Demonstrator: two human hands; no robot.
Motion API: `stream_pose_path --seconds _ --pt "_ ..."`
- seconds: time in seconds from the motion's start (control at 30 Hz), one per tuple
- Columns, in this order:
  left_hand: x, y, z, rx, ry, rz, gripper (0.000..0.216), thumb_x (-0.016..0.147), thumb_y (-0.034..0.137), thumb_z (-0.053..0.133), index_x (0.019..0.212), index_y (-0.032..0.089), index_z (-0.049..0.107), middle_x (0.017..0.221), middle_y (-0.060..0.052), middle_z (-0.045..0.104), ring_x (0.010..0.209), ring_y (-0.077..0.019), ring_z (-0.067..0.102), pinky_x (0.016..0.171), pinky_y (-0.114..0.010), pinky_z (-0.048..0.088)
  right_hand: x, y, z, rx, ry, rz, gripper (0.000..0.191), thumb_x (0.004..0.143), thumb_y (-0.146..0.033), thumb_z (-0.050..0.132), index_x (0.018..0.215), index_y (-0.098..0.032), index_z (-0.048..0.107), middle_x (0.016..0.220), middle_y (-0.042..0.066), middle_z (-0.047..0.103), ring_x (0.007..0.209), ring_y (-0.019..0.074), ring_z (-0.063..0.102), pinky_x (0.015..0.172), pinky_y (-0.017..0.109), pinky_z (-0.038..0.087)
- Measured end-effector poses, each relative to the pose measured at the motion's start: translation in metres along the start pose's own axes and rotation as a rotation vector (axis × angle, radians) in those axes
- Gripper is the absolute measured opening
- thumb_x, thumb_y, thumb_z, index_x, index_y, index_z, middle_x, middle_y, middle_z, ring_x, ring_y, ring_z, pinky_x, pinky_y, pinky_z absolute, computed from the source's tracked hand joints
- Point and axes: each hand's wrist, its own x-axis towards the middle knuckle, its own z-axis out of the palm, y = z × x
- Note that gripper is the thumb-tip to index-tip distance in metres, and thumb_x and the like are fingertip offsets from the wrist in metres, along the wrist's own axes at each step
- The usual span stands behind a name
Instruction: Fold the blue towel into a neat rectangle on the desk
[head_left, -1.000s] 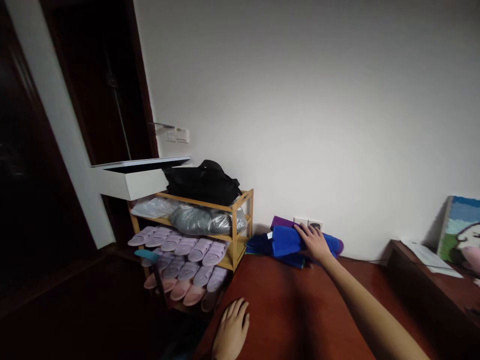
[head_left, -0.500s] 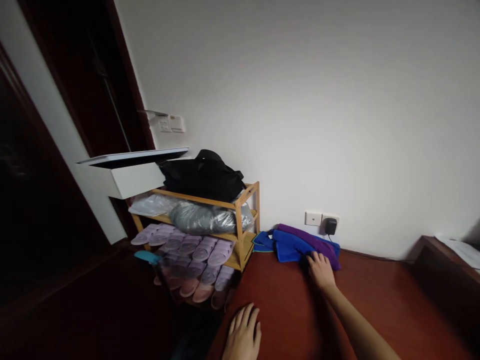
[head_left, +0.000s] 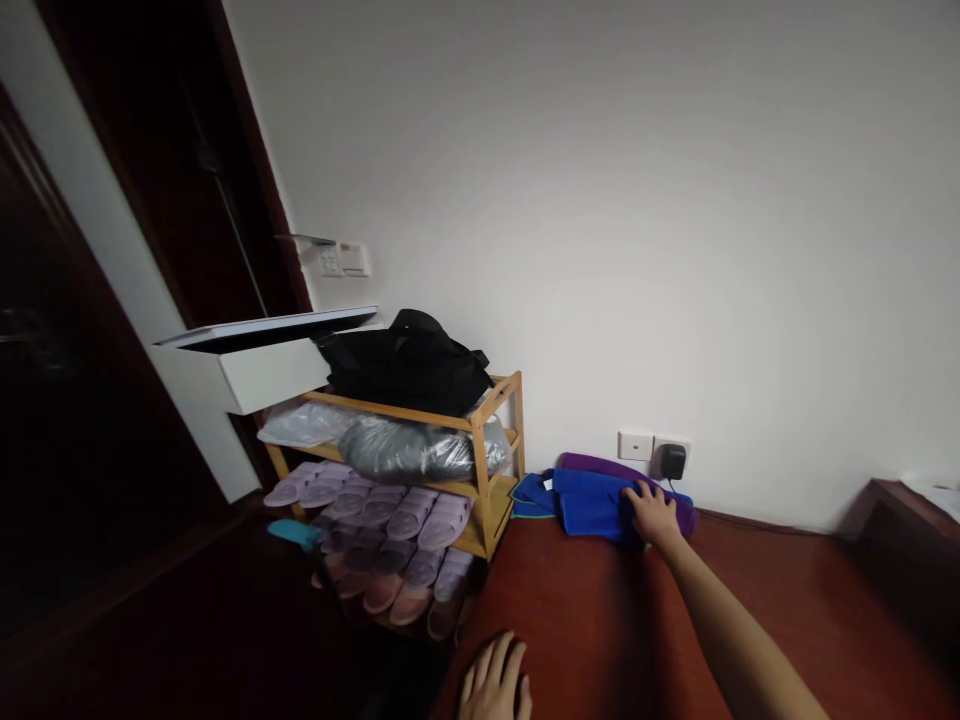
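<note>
Left hand (head_left: 495,688) nearest, fingers spread flat on the red-brown worktop (head_left: 585,620), holding nothing. Right hand (head_left: 654,512) reaches far, fingers bent onto the blue cloth (head_left: 589,500), heaped against a purple cloth (head_left: 596,465) by the wall; whether pinching or merely resting, cannot tell. Cloth judged soft, light, limp: best gathered at a folded edge.

Home entryway, wooden shoe rack (head_left: 480,470) full of slippers (head_left: 397,540), dark door (head_left: 172,200), wall sockets (head_left: 651,447)

White wall (head_left: 637,220), dark door (head_left: 172,180), wood shoe rack (head_left: 481,470) w/ slippers (head_left: 405,512)
</note>
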Motion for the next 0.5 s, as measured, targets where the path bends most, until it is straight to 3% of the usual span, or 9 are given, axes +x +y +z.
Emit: stream_pose_path --seconds 0.1,0.2,0.27,0.43,0.5 --pt "0.000 -0.001 0.001 -0.002 -0.020 0.002 0.042 0.091 0.030 0.055 0.131 0.032 0.068 0.135 -0.002 0.071 0.119 -0.0257 0.068 0.094 -0.038 0.058 0.004 0.015 -0.012 0.020 0.061 -0.081 0.058 0.090 -0.011 0.042 0.140 -0.039 0.054 0.153 0.007 0.047 0.128 0.0309 0.050 0.098 0.048 0.043" --pt "0.000 -0.002 0.001 -0.003 -0.035 0.000 0.043 0.091 0.030 0.054 0.132 0.031 0.067 0.135 -0.002 0.071 0.118 -0.0255 0.069 0.092 -0.038 0.059 0.004 0.026 -0.018 0.033 0.124 -0.135 0.056 0.093 -0.011 0.035 0.139 -0.036 0.055 0.154 0.006 0.048 0.129 0.0272 0.049 0.101 0.041 0.042" --pt "0.000 -0.002 0.001 0.004 -0.035 0.008 0.042 0.091 0.030 0.054 0.131 0.031 0.067 0.134 -0.003 0.071 0.118 -0.0253 0.069 0.091 -0.037 0.060 0.004 0.027 -0.015 0.032 0.147 -0.145 0.056 0.094 -0.012 0.034 0.140 -0.035 0.055 0.156 0.005 0.047 0.136 0.0266 0.044 0.107 0.043 0.038" --pt "0.001 0.001 -0.003 0.026 -0.027 -0.005 0.043 0.091 0.030 0.054 0.131 0.031 0.067 0.136 -0.002 0.070 0.119 -0.0256 0.068 0.093 -0.039 0.060 -0.004 0.002 -0.006 0.007 0.170 -0.119 0.057 0.088 -0.009 0.038 0.137 -0.029 0.060 0.161 0.007 0.041 0.149 0.0333 0.028 0.117 0.062 0.019" --pt "0.002 0.003 -0.006 0.024 -0.026 -0.006 0.043 0.090 0.029 0.055 0.131 0.030 0.067 0.136 -0.002 0.070 0.119 -0.0257 0.068 0.093 -0.039 0.060 -0.013 -0.017 -0.002 0.015 0.201 -0.213 0.051 0.089 -0.015 0.045 0.137 -0.023 0.060 0.163 0.011 0.037 0.149 0.0344 0.027 0.119 0.059 0.017"
